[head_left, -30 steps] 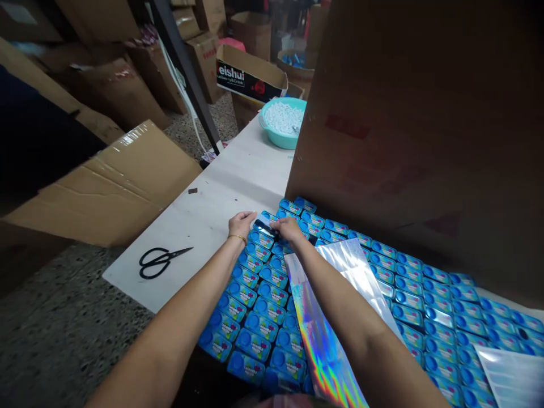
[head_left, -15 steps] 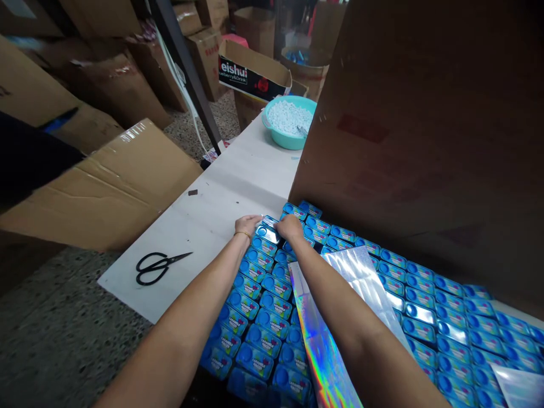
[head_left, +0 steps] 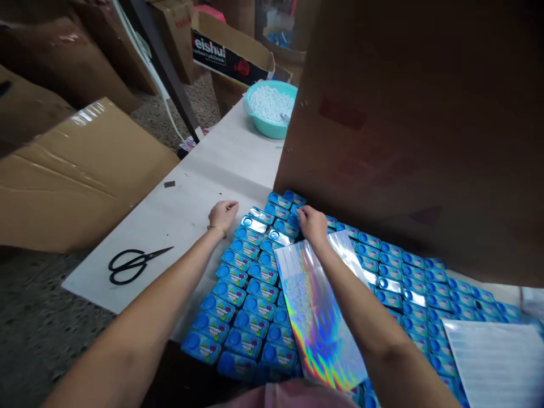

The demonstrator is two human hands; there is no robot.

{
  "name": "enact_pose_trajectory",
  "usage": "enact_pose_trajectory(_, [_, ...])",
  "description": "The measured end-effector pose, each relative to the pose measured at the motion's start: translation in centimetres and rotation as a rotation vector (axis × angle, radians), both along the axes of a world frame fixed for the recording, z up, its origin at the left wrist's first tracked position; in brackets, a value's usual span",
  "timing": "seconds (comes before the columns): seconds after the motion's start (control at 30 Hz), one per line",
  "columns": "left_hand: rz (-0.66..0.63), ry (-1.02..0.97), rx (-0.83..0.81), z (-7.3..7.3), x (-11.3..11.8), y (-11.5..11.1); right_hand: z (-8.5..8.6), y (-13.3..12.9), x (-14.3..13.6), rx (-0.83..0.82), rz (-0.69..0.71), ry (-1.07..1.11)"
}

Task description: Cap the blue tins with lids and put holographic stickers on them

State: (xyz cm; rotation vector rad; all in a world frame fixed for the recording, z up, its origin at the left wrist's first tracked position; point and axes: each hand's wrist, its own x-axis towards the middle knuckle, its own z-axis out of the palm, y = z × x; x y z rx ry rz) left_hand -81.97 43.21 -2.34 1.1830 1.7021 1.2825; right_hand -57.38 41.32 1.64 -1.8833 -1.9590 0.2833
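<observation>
Rows of small blue tins (head_left: 259, 289) with printed lids cover the table. Just left of the top end of the leftmost row is my left hand (head_left: 224, 214), over the bare table, its fingers bent together; whether they pinch something is too small to see. My right hand (head_left: 313, 224) is closed above the tins near the cardboard wall, and what its fingertips hold, if anything, is hidden. A shiny holographic sheet (head_left: 314, 317) lies on the tins, partly under my right forearm. Another silvery sheet (head_left: 497, 362) rests on tins at the lower right.
Black scissors (head_left: 136, 263) lie on the white table (head_left: 204, 181) at the left. A turquoise basin (head_left: 272, 127) of small white pieces stands at the back. A tall cardboard wall (head_left: 403, 141) borders the tins; boxes stand at the left.
My hands have moved apart, the left off the tins onto the table side, the right further right over the tins. The view has shifted, showing more of the right-hand sheet.
</observation>
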Motion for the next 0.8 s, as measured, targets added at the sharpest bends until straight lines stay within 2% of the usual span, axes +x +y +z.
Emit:
enact_pose_trajectory(0.07, [-0.290, 0.320, 0.118, 0.8, 2.3, -2.3, -0.6, -2.4, 3.6, 0.049, 0.113, 0.030])
enact_pose_trajectory(0.13, [-0.530, 0.535, 0.185, 1.2, 5.4, -5.0, -1.6, -4.4, 5.8, 0.076, 0.239, 0.037])
enact_pose_trajectory(0.2, [-0.622, 0.671, 0.202, 1.1, 8.2, -7.2, -2.5, -5.6, 6.5, 0.104, 0.315, -0.002])
enact_pose_trajectory(0.3, [-0.632, 0.782, 0.166, 0.5, 10.8, -8.7, -3.3, -6.1, 5.8, 0.127, 0.422, -0.107])
enact_pose_trajectory(0.5, [-0.528, 0.828, 0.094, -0.3, 12.0, -8.9, -4.6, -6.3, 5.5, 0.190, 0.562, -0.257])
enact_pose_trajectory(0.67, [-0.487, 0.825, 0.089, -0.6, 12.6, -9.4, -5.8, -6.9, 6.6, 0.261, 0.598, -0.220])
enact_pose_trajectory(0.8, [-0.481, 0.819, 0.089, -0.7, 12.7, -9.5, -5.4, -7.3, 6.9, 0.277, 0.592, -0.122])
